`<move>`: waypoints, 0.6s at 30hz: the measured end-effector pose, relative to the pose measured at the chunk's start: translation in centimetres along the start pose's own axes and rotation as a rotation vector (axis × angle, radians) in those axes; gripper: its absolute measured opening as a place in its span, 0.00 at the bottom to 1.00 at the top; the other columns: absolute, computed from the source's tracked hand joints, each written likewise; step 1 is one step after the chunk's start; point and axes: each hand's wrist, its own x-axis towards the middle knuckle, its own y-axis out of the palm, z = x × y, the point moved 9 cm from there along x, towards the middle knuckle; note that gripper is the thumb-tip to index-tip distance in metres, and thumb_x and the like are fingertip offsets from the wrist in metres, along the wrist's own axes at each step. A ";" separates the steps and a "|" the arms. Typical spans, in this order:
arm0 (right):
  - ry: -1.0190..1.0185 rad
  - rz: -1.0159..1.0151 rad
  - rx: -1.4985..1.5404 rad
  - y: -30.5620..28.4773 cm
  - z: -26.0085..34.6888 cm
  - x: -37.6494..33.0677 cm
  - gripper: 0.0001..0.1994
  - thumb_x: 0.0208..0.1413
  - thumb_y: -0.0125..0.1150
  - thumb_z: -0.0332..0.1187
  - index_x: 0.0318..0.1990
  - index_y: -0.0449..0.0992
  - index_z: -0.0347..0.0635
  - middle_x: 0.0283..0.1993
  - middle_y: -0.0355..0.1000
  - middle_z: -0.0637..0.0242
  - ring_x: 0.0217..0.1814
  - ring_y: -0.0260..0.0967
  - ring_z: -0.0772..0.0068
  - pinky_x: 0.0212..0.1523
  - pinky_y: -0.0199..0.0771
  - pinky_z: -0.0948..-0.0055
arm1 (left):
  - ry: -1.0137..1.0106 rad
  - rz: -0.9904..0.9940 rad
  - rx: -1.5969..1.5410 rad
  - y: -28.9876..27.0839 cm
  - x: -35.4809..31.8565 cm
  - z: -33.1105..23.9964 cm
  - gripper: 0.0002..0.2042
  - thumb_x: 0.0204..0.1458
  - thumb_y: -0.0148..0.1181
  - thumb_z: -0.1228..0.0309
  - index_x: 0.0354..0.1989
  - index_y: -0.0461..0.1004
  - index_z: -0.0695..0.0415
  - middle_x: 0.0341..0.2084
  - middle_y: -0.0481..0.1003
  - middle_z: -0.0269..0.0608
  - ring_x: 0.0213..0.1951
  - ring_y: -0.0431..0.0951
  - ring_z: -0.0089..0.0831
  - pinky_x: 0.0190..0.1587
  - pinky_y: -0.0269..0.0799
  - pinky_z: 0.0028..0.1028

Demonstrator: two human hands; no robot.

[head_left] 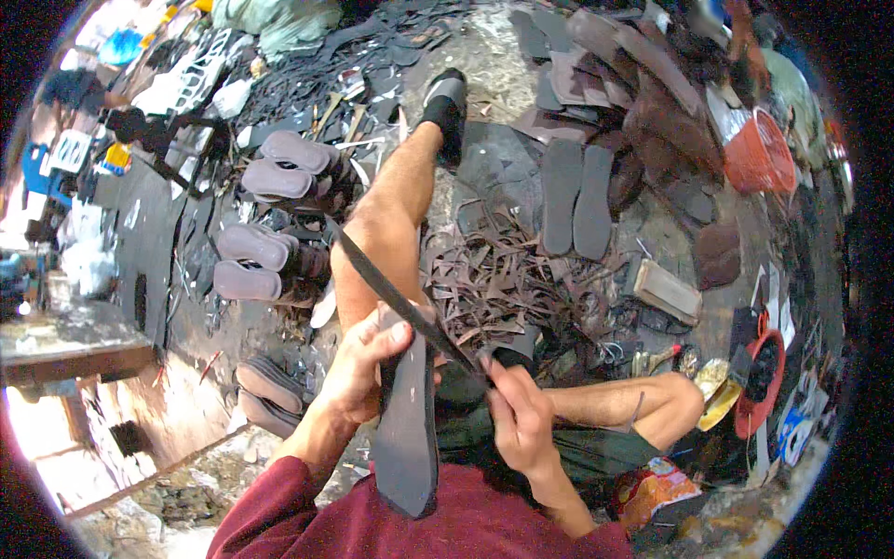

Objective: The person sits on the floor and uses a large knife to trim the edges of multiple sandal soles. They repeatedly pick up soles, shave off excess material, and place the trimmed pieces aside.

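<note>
My left hand (361, 365) is closed around the upper end of a dark grey shoe sole (407, 447), with the thumb on top. The sole stretches down toward my maroon shirt. My right hand (523, 417) grips the near end of a long, narrow dark knife (396, 300). Its blade slants up and left, across the upper end of the sole and past my left thumb to beside my knee. Whether the edge touches the sole, I cannot tell.
Brown offcuts (512, 289) are heaped beyond my hands. Two flat grey soles (575, 200) lie at the right, near a wooden block (667, 291) and a red bucket (759, 154). Stacked soles (253, 259) stand at the left. My bare leg (386, 210) extends forward.
</note>
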 end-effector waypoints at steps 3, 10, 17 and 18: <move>0.024 -0.010 -0.071 -0.8 -2.2 -5.3 0.24 0.47 0.61 0.21 0.56 0.78 0.46 0.34 0.73 0.60 0.31 0.71 0.56 0.32 0.72 0.61 | 0.037 -0.067 0.006 -1.5 0.1 -0.4 0.19 0.57 0.66 0.60 0.51 0.75 0.59 0.37 0.80 0.37 0.35 0.81 0.26 0.37 0.80 0.28; 0.021 0.044 -0.214 -0.8 -2.8 -3.4 0.24 0.48 0.62 0.24 0.56 0.78 0.48 0.34 0.74 0.59 0.31 0.71 0.56 0.32 0.73 0.61 | -0.059 -0.069 0.018 -1.5 0.5 0.6 0.17 0.57 0.66 0.63 0.49 0.76 0.60 0.35 0.81 0.38 0.32 0.81 0.25 0.36 0.79 0.27; -0.041 0.491 -0.235 -1.5 1.0 8.5 0.23 0.57 0.57 0.28 0.62 0.70 0.38 0.43 0.78 0.53 0.31 0.77 0.53 0.33 0.77 0.60 | -0.165 -0.014 0.273 -1.1 1.1 0.5 0.13 0.54 0.70 0.69 0.44 0.79 0.61 0.34 0.82 0.35 0.34 0.80 0.21 0.39 0.77 0.24; -0.042 0.537 -0.221 -1.1 1.5 10.0 0.23 0.58 0.57 0.29 0.63 0.69 0.39 0.46 0.78 0.52 0.34 0.79 0.52 0.34 0.79 0.59 | -0.147 0.003 0.323 -0.9 1.3 0.3 0.13 0.54 0.70 0.69 0.44 0.79 0.61 0.34 0.82 0.35 0.34 0.80 0.20 0.39 0.77 0.24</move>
